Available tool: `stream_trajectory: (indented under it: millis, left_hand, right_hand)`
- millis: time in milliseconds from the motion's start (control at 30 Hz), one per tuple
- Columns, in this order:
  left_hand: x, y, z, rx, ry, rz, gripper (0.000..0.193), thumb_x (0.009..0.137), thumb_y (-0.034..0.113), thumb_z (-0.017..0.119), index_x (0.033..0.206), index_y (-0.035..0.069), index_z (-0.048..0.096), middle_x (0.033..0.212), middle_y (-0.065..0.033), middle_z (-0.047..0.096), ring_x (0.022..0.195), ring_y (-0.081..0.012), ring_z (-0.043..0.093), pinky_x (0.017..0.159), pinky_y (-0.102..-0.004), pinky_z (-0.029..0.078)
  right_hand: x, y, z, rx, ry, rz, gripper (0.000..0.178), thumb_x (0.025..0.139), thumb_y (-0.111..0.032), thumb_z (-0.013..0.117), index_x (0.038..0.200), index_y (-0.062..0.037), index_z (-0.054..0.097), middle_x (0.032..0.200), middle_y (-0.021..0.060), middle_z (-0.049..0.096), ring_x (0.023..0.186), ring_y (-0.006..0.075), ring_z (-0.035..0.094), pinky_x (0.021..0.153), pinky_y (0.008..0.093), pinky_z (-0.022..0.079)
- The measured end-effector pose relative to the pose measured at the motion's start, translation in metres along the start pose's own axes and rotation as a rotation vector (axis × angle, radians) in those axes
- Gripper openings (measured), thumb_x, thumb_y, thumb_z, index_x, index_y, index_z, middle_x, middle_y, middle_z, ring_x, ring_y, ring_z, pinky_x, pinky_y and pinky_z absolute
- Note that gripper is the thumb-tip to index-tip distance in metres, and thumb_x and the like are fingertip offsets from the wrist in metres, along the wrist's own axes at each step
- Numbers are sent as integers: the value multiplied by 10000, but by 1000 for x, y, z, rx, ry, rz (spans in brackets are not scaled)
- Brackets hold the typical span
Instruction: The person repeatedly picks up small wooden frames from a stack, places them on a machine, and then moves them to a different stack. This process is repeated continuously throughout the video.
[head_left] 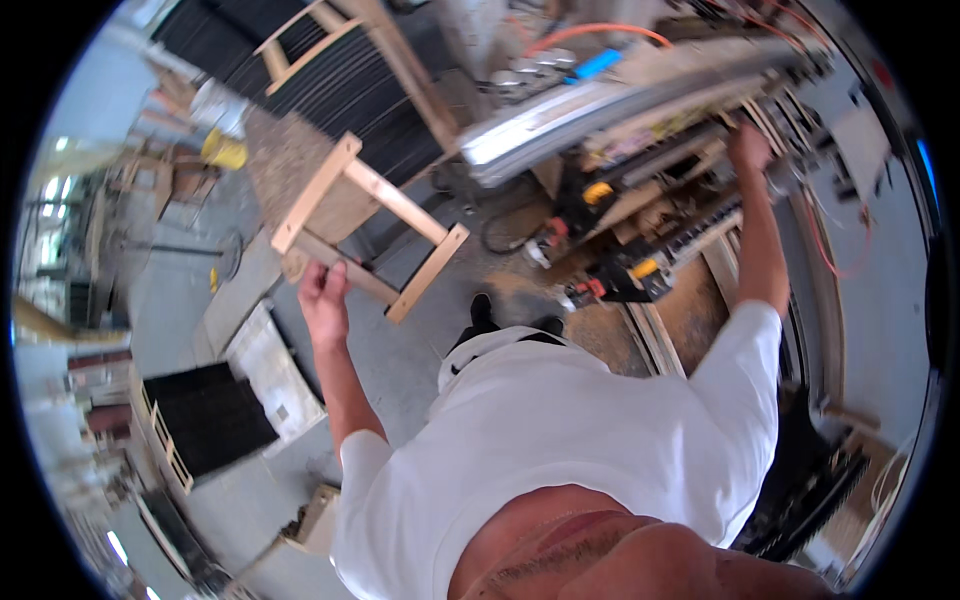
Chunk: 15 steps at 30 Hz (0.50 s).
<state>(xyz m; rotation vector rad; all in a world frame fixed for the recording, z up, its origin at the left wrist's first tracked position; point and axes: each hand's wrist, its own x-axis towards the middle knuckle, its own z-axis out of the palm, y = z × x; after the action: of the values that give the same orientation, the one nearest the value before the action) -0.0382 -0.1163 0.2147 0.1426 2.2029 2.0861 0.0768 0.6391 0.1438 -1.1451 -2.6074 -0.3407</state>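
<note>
My left hand [325, 290] is closed on the lower rail of a small four-sided frame [402, 204] of pale wood, held up in the air at a tilt. The frame's two longer pieces have dark holes or marks near their ends. Far to the right, my right arm stretches out over a long machine [640, 225]. There my right hand [750, 150] looks curled, and it is beside light wooden slats [768, 125] at the machine's far end. Its fingertips are hidden, so what it grips cannot be made out.
Ahead stands a dark ribbed stack or surface [350, 95] with another pale wooden frame [305, 45] on it. A long metal beam [560, 115] runs above the machine. Sawdust [600, 335] lies by my feet. Behind on the left are a black panel [210, 420] and a yellow bucket [224, 150].
</note>
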Motion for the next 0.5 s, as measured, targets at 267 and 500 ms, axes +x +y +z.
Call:
stream_trajectory:
  millis: [267, 500]
  left_hand:
    - [193, 96, -74, -448, -65, 183, 161, 905, 129, 652, 1028, 42, 596, 882, 6, 615, 769, -85, 585, 679, -238, 493]
    - [405, 116, -60, -366, -143, 93, 201, 899, 113, 653, 1021, -45, 631, 948, -105, 664, 814, -199, 661, 741, -319, 581]
  right_hand:
    - [-147, -141, -168, 912, 359, -128, 263, 916, -159, 645, 1151, -41, 655, 1060, 129, 695, 964, 186, 656, 838, 293, 499]
    - [-265, -225, -179, 888, 180, -29, 161, 882, -95, 649, 1023, -26, 685, 949, 161, 699, 863, 248, 684, 765, 317, 530]
